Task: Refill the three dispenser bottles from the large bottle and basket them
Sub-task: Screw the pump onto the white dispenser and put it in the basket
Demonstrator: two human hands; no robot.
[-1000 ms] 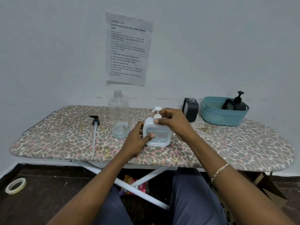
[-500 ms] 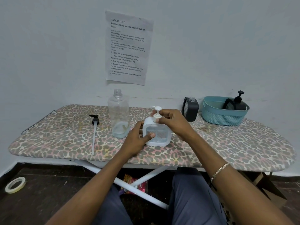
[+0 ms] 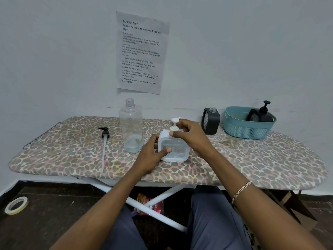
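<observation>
A: What's hard to see?
B: The white bottle (image 3: 173,148) is partly covered by both hands, so its far side and base edge are hidden. The liquid level in it is unclear. The black bottle in the basket (image 3: 239,129) shows only its pump and shoulder (image 3: 264,114).

A: And the hands?
B: The left hand (image 3: 150,156) is clamped on the white bottle's left side, thumb across its front. The right hand (image 3: 191,136) has its fingertips closed around the pump collar at the neck.

A: Where's the rest?
B: The large bottle (image 3: 131,127), uncapped and nearly empty, stands just left of the left hand on the tabletop (image 3: 252,159). A loose pump (image 3: 104,141) lies farther left. An open black bottle (image 3: 210,121) stands beyond the right hand, beside the basket.
</observation>
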